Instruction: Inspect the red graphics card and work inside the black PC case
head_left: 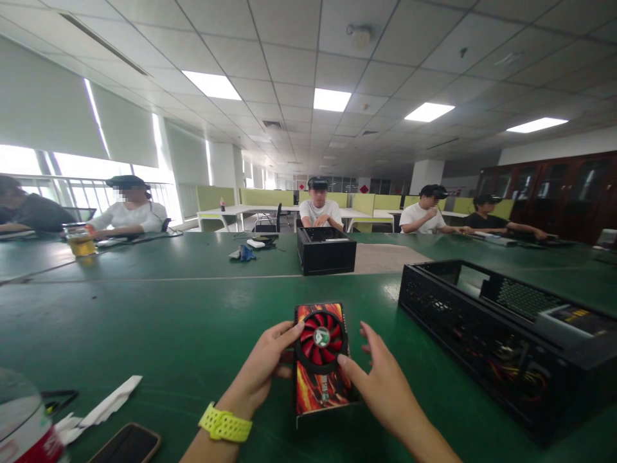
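Observation:
A graphics card point(322, 393) with a red-and-black flame print and a round red fan is tilted up in front of me over the green table. My left hand point(263, 360), below which a yellow-green strap circles the wrist, grips the card's left edge, thumb on top by the fan's rim. At the other side, my right hand point(378, 379) has its fingers apart and raised off the edge. Its thumb tip reaches the fan's lower right rim; whether it presses there I cannot tell. The underside of the card is hidden.
An opened black computer case point(448, 321) with cables lies at the right. Farther back stands a smaller black case point(326, 257) before a seated person. At lower left are a phone point(128, 445), white paper point(110, 402) and a plastic bottle point(22, 418). Several other people sit around the table.

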`<action>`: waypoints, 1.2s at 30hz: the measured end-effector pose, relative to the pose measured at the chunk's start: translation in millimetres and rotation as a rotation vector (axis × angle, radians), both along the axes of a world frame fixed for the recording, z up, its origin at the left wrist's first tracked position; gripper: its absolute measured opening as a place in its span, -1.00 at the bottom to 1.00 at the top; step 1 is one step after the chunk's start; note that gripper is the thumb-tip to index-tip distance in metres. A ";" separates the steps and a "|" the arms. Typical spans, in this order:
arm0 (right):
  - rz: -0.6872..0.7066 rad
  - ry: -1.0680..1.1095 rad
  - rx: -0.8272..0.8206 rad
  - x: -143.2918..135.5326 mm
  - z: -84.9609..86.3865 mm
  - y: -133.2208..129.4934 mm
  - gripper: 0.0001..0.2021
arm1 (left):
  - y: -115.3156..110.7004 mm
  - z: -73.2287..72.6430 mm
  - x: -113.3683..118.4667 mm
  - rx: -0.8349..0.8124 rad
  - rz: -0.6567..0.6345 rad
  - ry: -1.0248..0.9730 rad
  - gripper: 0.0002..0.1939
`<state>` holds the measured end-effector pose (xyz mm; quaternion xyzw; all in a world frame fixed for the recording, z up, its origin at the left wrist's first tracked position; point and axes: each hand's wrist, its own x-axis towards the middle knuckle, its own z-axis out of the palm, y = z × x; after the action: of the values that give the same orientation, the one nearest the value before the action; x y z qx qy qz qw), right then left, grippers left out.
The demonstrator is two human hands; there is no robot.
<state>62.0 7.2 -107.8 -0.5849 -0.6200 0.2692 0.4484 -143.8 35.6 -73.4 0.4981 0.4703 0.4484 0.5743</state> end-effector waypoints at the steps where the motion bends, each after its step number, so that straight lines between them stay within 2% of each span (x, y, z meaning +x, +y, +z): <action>1: 0.125 0.112 -0.109 0.1 -3.1 3.4 -0.24 | -0.8 0.1 1.8 -0.004 -0.009 -0.029 -0.45; 4: 0.491 0.465 -0.284 2.2 -5.2 9.1 -0.35 | -1.1 -0.6 5.7 -0.027 -0.026 -0.116 -0.48; 6: 0.570 0.567 -0.278 7.1 -1.2 9.9 -0.41 | 0.4 -1.9 5.0 -0.040 -0.032 -0.154 -0.50; 7: 0.572 0.553 -0.250 10.7 1.5 9.9 -0.44 | 1.5 -2.6 3.3 -0.033 -0.031 -0.152 -0.51; 9: 0.501 0.361 -0.132 19.0 5.7 9.6 -0.50 | 3.6 -3.9 -2.2 -0.024 -0.018 -0.109 -0.48; 12: 0.153 -0.191 0.187 29.1 4.4 10.5 -0.62 | 5.2 -4.5 -10.3 -0.116 -0.042 -0.114 -0.33; 14: -0.039 -0.487 0.425 31.7 -2.3 12.7 -0.61 | 4.2 -4.4 -10.8 -0.187 -0.106 -0.178 -0.22; 17: -0.122 -0.672 0.662 29.6 -16.5 16.5 -0.57 | 0.9 -5.6 -1.9 -0.156 -0.090 -0.157 -0.21; 20: -0.132 -0.716 0.739 25.0 -27.8 17.3 -0.55 | -1.0 -9.7 11.0 -0.114 0.030 -0.140 -0.25; 22: -0.114 -0.709 0.754 22.5 -31.0 16.7 -0.54 | -0.2 -13.1 17.1 -0.114 0.090 -0.213 -0.26; 25: -0.170 -0.629 0.618 21.0 -28.6 17.0 -0.45 | 2.9 -15.2 20.4 -0.073 0.174 -0.352 -0.18; 27: -0.213 -0.463 0.382 21.7 -24.0 18.4 -0.26 | 4.5 -13.7 19.7 -0.018 0.232 -0.386 -0.14; 28: -0.178 -0.322 0.233 22.6 -21.7 19.3 -0.16 | 4.9 -12.3 19.1 0.007 0.259 -0.388 -0.13; 29: -0.086 -0.140 0.078 23.6 -19.7 20.2 -0.08 | 5.0 -10.8 18.4 0.027 0.280 -0.385 -0.13; 31: 0.164 0.266 -0.205 25.6 -17.2 21.5 0.01 | 4.5 -8.5 17.5 0.054 0.276 -0.371 -0.11; 33: 0.291 0.584 -0.388 26.7 -16.3 22.2 -0.04 | 3.6 -8.0 17.8 0.073 0.240 -0.327 -0.08; 36: 0.239 0.791 -0.478 27.1 -13.8 22.6 -0.32 | 2.9 -10.5 20.5 0.117 0.180 -0.232 -0.01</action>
<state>89.1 29.8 -121.6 -0.4487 -0.3853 0.6559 0.4690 -123.3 38.5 -83.9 0.4314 0.4165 0.5791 0.5523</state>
